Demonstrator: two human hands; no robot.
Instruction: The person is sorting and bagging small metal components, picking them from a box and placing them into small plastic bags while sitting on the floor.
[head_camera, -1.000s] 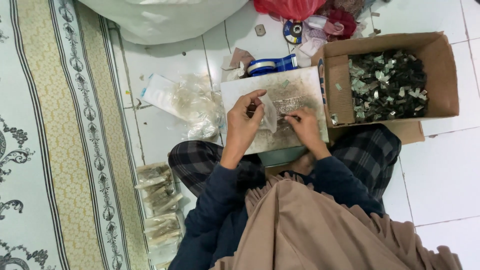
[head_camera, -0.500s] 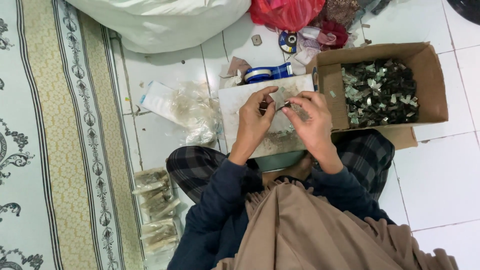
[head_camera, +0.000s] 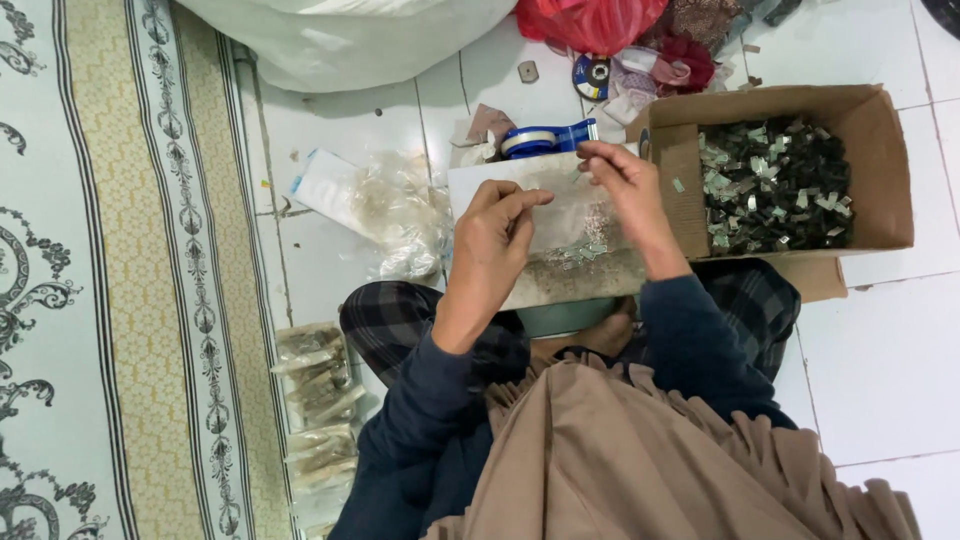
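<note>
Since a moment before, the right hand (head_camera: 625, 190) had risen from the grey board (head_camera: 590, 270), fingertips pinched on a small piece. The left hand (head_camera: 495, 240) pinched the clear small bag (head_camera: 560, 215) open above the board. The cardboard box (head_camera: 890, 170) beside held many small dark and silvery pieces (head_camera: 775, 185).

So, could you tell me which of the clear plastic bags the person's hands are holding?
The clear bag pinched between the left hand and right hand over the board; the loose bags and filled packets lie untouched on the floor.
</note>
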